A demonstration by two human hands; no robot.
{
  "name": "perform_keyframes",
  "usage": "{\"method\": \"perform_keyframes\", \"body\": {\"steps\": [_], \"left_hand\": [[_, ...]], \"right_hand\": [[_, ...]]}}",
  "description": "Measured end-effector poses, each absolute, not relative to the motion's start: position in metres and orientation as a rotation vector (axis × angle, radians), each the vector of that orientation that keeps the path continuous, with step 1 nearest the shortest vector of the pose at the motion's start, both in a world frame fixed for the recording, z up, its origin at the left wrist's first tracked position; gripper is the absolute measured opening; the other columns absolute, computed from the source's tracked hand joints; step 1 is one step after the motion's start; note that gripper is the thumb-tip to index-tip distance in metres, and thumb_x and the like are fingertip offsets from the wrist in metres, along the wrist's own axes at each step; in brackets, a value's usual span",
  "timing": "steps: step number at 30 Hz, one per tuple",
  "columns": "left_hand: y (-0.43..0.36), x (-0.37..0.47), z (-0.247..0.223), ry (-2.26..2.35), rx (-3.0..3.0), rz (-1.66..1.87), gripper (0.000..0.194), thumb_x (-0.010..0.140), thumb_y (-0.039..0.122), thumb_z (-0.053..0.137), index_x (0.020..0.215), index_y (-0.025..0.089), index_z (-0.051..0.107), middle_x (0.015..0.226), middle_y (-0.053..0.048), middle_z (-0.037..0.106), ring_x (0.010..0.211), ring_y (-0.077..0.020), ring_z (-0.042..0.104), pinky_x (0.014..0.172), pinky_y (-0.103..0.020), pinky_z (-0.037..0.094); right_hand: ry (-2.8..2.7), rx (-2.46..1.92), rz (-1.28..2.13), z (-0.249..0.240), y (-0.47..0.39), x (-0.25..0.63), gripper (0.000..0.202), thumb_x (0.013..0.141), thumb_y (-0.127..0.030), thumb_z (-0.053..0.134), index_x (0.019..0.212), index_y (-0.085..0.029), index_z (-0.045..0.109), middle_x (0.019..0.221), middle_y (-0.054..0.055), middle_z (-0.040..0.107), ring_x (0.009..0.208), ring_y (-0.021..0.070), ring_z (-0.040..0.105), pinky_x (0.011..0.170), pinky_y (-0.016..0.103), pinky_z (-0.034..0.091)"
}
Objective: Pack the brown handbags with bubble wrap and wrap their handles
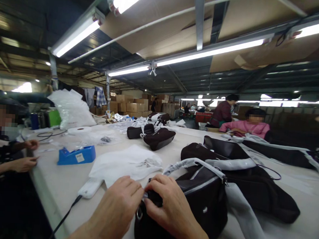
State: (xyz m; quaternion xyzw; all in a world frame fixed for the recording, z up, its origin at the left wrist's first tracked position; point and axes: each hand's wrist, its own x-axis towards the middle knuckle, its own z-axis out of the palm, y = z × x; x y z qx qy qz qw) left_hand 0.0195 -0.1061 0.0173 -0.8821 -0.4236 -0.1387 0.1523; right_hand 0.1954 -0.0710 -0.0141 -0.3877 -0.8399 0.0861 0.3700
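A dark handbag point(203, 205) lies on the table right in front of me, with a wrapped handle point(191, 163) arching over its top and a silvery zip line along the upper edge. My left hand point(119, 200) is closed at the bag's near left end, its fingertips meeting those of the right. My right hand point(167, 203) pinches a dark part of the bag there, thumb below and fingers curled over. A metal ring point(139, 214) shows just under the fingertips. The small piece between both hands is mostly hidden.
White sheets point(127, 162), a blue tape dispenser point(77, 155) and a white corded device point(90, 188) lie to the left. More dark bags point(253, 175) crowd the right; others point(158, 137) lie farther back. A co-worker's hands point(24, 163) are at the left table edge.
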Motion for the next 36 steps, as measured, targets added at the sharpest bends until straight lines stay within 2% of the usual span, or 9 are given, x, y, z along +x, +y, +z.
{"method": "perform_keyframes", "body": {"steps": [4,9,14,17,20,23,31,34,36], "left_hand": [[-0.094,0.029,0.021,-1.468,-2.599,-0.211,0.037,0.08,-0.001,0.042,0.102,0.014,0.068,0.097,-0.013,0.072,0.09,-0.0306,0.065,0.083,-0.047,0.053],[-0.094,0.027,0.021,-1.478,-2.666,-0.145,0.04,0.077,-0.002,0.041,0.107,0.014,0.063,0.103,-0.014,0.07,0.094,-0.0299,0.065,0.083,-0.043,0.051],[-0.084,0.021,0.027,-1.449,-2.763,-0.286,0.025,0.084,0.007,0.042,0.099,0.017,0.059,0.097,-0.01,0.07,0.088,-0.0252,0.065,0.078,-0.034,0.048],[-0.069,0.017,0.048,-1.512,-2.981,-0.237,0.015,0.08,0.011,0.047,0.085,0.02,0.058,0.088,-0.005,0.069,0.085,-0.0227,0.062,0.076,-0.03,0.044],[-0.049,0.016,0.066,-1.706,-3.263,0.021,0.011,0.068,0.01,0.05,0.069,0.02,0.055,0.069,0.0,0.063,0.073,-0.0179,0.058,0.066,-0.026,0.042],[-0.032,0.014,0.071,-1.901,-3.406,0.243,0.01,0.061,0.017,0.05,0.069,0.02,0.055,0.06,0.003,0.059,0.058,-0.0143,0.052,0.052,-0.022,0.038],[-0.024,0.014,0.061,-2.2,-3.477,0.299,0.012,0.052,0.026,0.054,0.062,0.019,0.056,0.056,0.002,0.058,0.05,-0.0111,0.047,0.045,-0.019,0.035],[-0.026,0.016,0.061,-2.191,-3.498,0.305,0.012,0.052,0.025,0.053,0.062,0.019,0.057,0.055,0.002,0.057,0.048,-0.0109,0.045,0.043,-0.019,0.033],[-0.027,0.017,0.063,-2.15,-3.511,0.315,0.013,0.052,0.023,0.051,0.063,0.019,0.056,0.052,0.003,0.056,0.047,-0.0111,0.045,0.042,-0.019,0.032]], "right_hand": [[-2.154,-0.993,0.199,-0.014,-0.072,0.194,0.014,0.075,-0.012,0.066,0.085,-0.021,0.066,0.09,0.001,0.063,0.09,0.0193,0.058,0.083,0.034,0.039],[-2.136,-0.982,0.216,-0.012,-0.072,0.195,0.011,0.075,-0.01,0.064,0.081,-0.019,0.061,0.09,0.001,0.062,0.091,0.0199,0.057,0.083,0.034,0.038],[-2.092,-0.949,0.329,-0.011,-0.072,0.202,0.028,0.072,-0.007,0.067,0.096,-0.02,0.058,0.097,0.001,0.063,0.092,0.021,0.056,0.084,0.035,0.039],[-2.12,-0.844,0.316,-0.012,-0.072,0.202,0.026,0.077,-0.006,0.069,0.095,-0.022,0.058,0.099,0.0,0.065,0.095,0.0203,0.056,0.087,0.034,0.039],[-2.136,-0.768,0.215,-0.014,-0.071,0.199,0.018,0.083,-0.007,0.068,0.09,-0.022,0.059,0.102,-0.001,0.066,0.098,0.0196,0.058,0.092,0.036,0.037],[-2.156,-0.754,0.127,-0.015,-0.071,0.196,0.016,0.086,-0.009,0.065,0.09,-0.023,0.061,0.104,0.0,0.067,0.099,0.0195,0.06,0.095,0.039,0.038],[-2.187,-0.815,-0.34,-0.009,-0.084,0.189,0.018,0.081,-0.019,0.071,0.097,-0.024,0.064,0.105,0.005,0.068,0.099,0.027,0.061,0.109,0.06,0.027],[-2.144,-0.769,-0.474,-0.014,-0.085,0.181,0.004,0.088,-0.019,0.064,0.089,-0.023,0.064,0.104,0.006,0.068,0.096,0.0261,0.061,0.106,0.058,0.032],[-2.114,-0.72,-0.498,-0.019,-0.084,0.177,0.014,0.095,-0.017,0.054,0.085,-0.021,0.063,0.096,0.006,0.068,0.089,0.0232,0.061,0.098,0.049,0.042]]}}
